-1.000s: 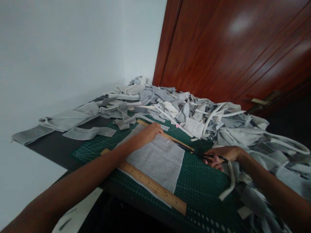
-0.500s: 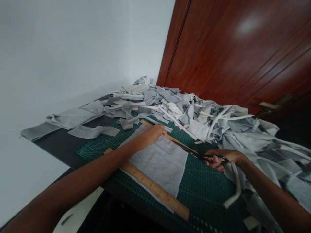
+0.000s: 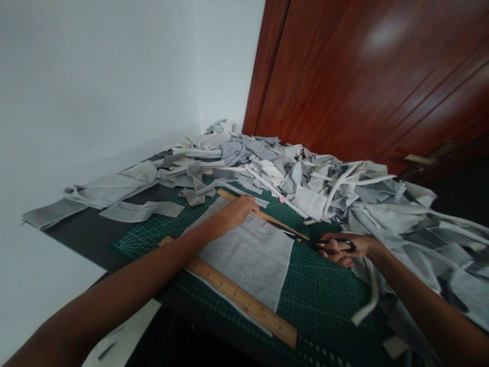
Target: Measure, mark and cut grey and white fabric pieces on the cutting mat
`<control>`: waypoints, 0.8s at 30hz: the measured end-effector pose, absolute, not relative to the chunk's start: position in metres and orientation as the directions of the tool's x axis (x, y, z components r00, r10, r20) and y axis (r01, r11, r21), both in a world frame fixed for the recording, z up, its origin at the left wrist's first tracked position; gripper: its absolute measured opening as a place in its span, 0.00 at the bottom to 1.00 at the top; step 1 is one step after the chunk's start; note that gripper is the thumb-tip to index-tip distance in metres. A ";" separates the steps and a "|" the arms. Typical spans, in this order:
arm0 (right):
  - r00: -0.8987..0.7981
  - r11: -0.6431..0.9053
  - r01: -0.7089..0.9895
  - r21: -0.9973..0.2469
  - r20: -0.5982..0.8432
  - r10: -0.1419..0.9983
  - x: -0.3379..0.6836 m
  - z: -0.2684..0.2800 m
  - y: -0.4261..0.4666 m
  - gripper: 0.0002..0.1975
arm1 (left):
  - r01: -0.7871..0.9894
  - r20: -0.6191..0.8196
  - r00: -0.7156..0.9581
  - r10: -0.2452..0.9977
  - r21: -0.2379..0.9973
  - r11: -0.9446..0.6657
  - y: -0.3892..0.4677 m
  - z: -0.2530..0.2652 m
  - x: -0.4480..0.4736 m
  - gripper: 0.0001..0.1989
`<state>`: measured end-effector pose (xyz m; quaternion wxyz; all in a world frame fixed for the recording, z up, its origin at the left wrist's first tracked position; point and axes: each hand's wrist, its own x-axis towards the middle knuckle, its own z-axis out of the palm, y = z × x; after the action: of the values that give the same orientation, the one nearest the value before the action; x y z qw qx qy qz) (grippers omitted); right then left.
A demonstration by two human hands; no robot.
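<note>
A piece of light grey fabric (image 3: pixel 248 255) lies flat on a green cutting mat (image 3: pixel 305 290). My left hand (image 3: pixel 243 205) is closed at the far edge of the fabric, beside a thin grey strip (image 3: pixel 261 202); the fingertips are partly hidden. In my right hand (image 3: pixel 338 248) are black-handled scissors (image 3: pixel 298 237), fingers through the loops, blades pointing left along the fabric's far edge towards my left hand. One wooden ruler (image 3: pixel 244 300) rests across the near side of the fabric. Another wooden ruler (image 3: pixel 226 193) runs along its far side, partly covered by my left hand and the scissors.
A large heap of grey and white fabric scraps (image 3: pixel 275 168) spreads along the back and right. Longer grey pieces (image 3: pixel 114 186) lie at the left on the dark table (image 3: pixel 76 239). A white wall (image 3: pixel 114 76) and a reddish wooden door (image 3: pixel 344 76) stand behind.
The scissors have shifted slightly left, and more of a shiny blade shows. My left hand keeps its place at the fabric's edge. The whole view has moved a little.
</note>
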<state>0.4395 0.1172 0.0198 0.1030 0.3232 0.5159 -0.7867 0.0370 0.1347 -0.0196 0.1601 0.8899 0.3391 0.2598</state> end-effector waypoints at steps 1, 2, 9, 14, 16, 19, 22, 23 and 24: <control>-0.768 -0.454 0.492 -0.743 -0.616 0.176 0.440 0.019 0.117 0.36 | 0.520 0.355 0.635 0.686 0.460 -0.720 0.135 -0.019 0.037 0.09; -0.765 -0.461 0.487 -0.741 -0.617 0.183 0.441 0.018 0.117 0.35 | 0.522 0.356 0.635 0.685 0.457 -0.721 0.135 -0.019 0.037 0.09; -0.763 -0.474 0.485 -0.735 -0.620 0.181 0.441 0.017 0.116 0.33 | 0.557 0.345 0.624 0.701 0.432 -0.709 0.130 -0.015 0.038 0.09; -0.758 -0.457 0.483 -0.746 -0.618 0.207 0.439 0.018 0.114 0.33 | 0.559 0.364 0.610 0.703 0.431 -0.708 0.127 -0.014 0.037 0.10; -0.759 -0.447 0.484 -0.752 -0.615 0.214 0.439 0.018 0.113 0.33 | 0.562 0.361 0.609 0.706 0.432 -0.705 0.129 -0.014 0.037 0.09; -0.758 -0.425 0.487 -0.763 -0.611 0.229 0.439 0.017 0.112 0.33 | 0.558 0.341 0.623 0.704 0.437 -0.706 0.130 -0.015 0.037 0.10; -0.755 -0.410 0.488 -0.770 -0.609 0.244 0.439 0.017 0.113 0.33 | 0.531 0.349 0.636 0.689 0.450 -0.718 0.130 -0.015 0.036 0.10; -0.757 -0.410 0.487 -0.771 -0.607 0.242 0.440 0.016 0.113 0.33 | 0.525 0.356 0.634 0.687 0.454 -0.720 0.130 -0.015 0.036 0.10; -0.761 -0.410 0.485 -0.773 -0.604 0.239 0.440 0.016 0.113 0.32 | 0.523 0.359 0.631 0.688 0.458 -0.719 0.130 -0.015 0.036 0.10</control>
<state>0.4402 0.1132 0.0158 0.0799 0.3366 0.5371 -0.7693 0.0357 0.1296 -0.0148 0.1572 0.8892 0.3404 0.2621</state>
